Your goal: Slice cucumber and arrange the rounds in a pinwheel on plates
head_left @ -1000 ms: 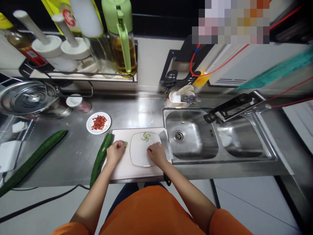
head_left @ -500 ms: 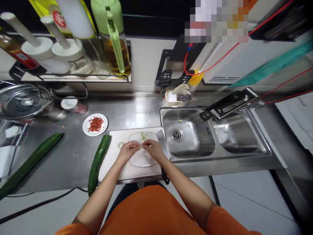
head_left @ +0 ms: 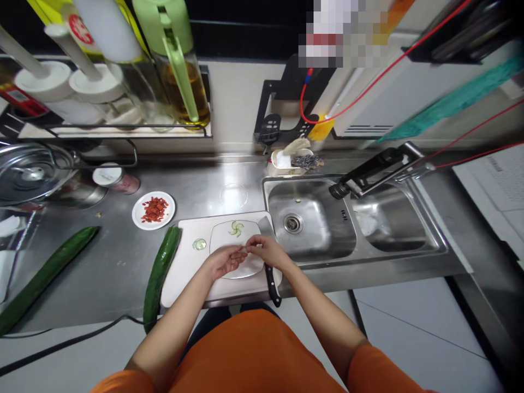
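Over a squarish white plate (head_left: pixel 241 270), my left hand (head_left: pixel 226 262) and my right hand (head_left: pixel 267 251) meet at the fingertips. Both pinch a small pale piece that looks like a thin cucumber slice (head_left: pixel 244 249), mostly hidden by the fingers. My left palm is turned partly up, its fingers curled. Pale green cucumber slices (head_left: pixel 236 228) lie fanned like a pinwheel on the plate's far part. The plate rests on a white cutting board (head_left: pixel 188 273), where more round slices (head_left: pixel 199 244) sit left of it. A black-handled knife (head_left: pixel 272 285) lies along the board's right side.
One cucumber (head_left: pixel 158 273) lies against the board's left edge, another (head_left: pixel 53 273) farther left. A small white plate (head_left: pixel 172 210) holds red dried berries. To the right is a double steel sink (head_left: pixel 313 218) with a tap (head_left: pixel 368 172). Bottles and jars stand on a rack (head_left: pixel 164 131) behind.
My hands have shifted slightly right over the plate, and my left hand has rolled palm-up. The round slices and knife handle are less covered. The whole view has shifted a little.
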